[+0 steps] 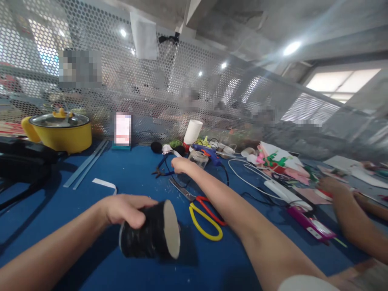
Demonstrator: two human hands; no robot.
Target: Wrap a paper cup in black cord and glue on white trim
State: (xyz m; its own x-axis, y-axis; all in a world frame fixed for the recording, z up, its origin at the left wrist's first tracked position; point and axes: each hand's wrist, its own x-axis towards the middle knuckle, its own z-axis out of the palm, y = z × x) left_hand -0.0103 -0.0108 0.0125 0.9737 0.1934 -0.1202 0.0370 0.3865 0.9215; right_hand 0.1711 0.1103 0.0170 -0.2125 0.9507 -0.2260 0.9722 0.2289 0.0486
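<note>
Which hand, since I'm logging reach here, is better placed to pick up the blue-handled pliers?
Right, most likely. The right hand is stretched far across the table and sits just beside the blue-handled pliers. The left hand is close to the body and is gripping the black cup.

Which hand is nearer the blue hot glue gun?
Right. The right hand reaches just left of the blue hot glue gun; the left hand is close to the body, holding a black cup.
</note>
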